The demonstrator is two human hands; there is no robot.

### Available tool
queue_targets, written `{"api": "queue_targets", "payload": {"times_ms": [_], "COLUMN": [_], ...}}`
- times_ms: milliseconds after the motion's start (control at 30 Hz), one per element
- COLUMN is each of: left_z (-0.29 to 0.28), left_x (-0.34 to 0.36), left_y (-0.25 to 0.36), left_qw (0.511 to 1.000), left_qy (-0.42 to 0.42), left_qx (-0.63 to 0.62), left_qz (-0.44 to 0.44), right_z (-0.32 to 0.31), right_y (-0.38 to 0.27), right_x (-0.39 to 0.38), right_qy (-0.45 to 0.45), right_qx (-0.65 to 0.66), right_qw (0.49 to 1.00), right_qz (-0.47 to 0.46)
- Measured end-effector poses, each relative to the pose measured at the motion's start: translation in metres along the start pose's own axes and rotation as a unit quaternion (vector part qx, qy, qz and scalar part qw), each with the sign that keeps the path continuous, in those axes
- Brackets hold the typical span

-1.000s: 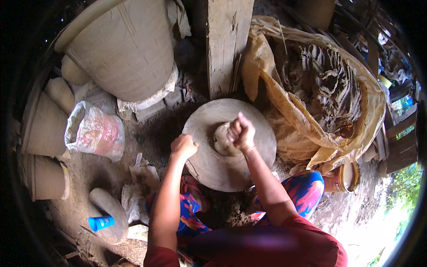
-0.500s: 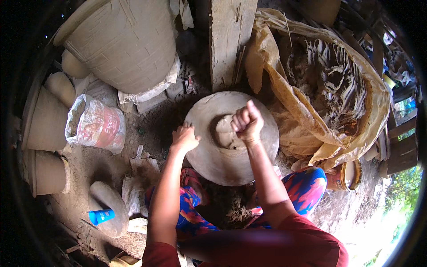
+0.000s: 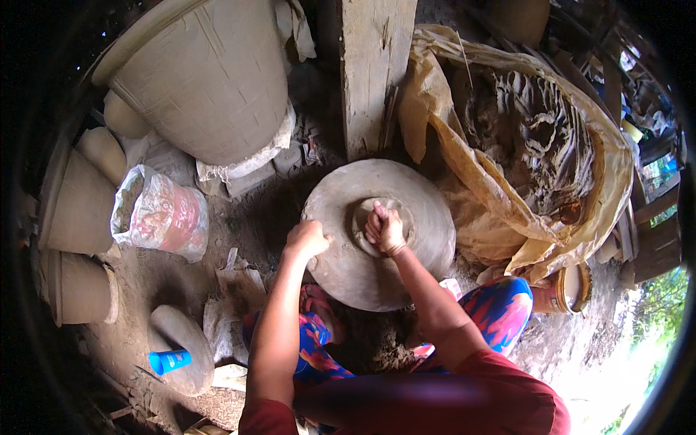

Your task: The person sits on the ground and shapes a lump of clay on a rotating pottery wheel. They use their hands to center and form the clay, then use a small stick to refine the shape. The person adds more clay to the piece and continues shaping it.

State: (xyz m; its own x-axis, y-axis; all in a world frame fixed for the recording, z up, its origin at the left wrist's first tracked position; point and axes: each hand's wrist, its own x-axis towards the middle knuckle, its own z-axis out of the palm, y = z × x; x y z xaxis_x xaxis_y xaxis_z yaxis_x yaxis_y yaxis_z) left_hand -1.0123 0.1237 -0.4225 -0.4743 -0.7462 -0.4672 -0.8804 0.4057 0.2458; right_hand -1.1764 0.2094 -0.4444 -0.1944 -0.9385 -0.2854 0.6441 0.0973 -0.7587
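A round grey potter's wheel stands in front of me, with a flattened lump of clay at its centre. At the wheel's left rim, my left hand is closed over the edge, its thumb lying on the top face. My right hand makes a fist and rests on the clay, covering much of the lump's right side. Nothing shows inside that fist.
A large clay pot towers at the upper left, near a clay-filled sack. A blue cup lies on a round slab. Beyond the wheel stands a wooden post. Plastic sheeting wraps clay at right, above a bucket.
My right fist has come down from above onto the clay. My left hand has curled more tightly at the wheel's rim. The whole view has shifted slightly.
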Motion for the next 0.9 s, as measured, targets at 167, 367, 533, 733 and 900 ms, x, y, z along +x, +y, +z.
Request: {"api": "queue_targets", "payload": {"times_ms": [167,367,533,733,900], "left_z": [-0.001,0.0,0.001,0.0,0.001], "left_x": [-0.005,-0.001,0.0,-0.003,-0.004], "left_y": [0.002,0.001,-0.001,-0.001,-0.001], "left_qw": [0.975,0.999,0.998,0.995,0.999], "left_qy": [0.175,0.041,0.042,0.103,0.019], "left_qx": [0.064,-0.012,0.029,-0.02,-0.003], "left_qz": [0.119,0.004,0.043,-0.006,0.035], "right_z": [-0.003,-0.004,-0.003,-0.001,-0.006], "right_y": [0.001,0.005,0.003,0.009,0.015], "right_x": [-0.001,0.003,0.001,0.0,0.001], "right_qy": [-0.034,-0.005,-0.049,0.003,-0.044], "right_qx": [0.162,-0.014,0.114,0.036,0.153], "right_qw": [0.963,0.999,0.973,0.996,0.966], "right_qz": [-0.213,-0.038,-0.197,-0.08,-0.206]}}
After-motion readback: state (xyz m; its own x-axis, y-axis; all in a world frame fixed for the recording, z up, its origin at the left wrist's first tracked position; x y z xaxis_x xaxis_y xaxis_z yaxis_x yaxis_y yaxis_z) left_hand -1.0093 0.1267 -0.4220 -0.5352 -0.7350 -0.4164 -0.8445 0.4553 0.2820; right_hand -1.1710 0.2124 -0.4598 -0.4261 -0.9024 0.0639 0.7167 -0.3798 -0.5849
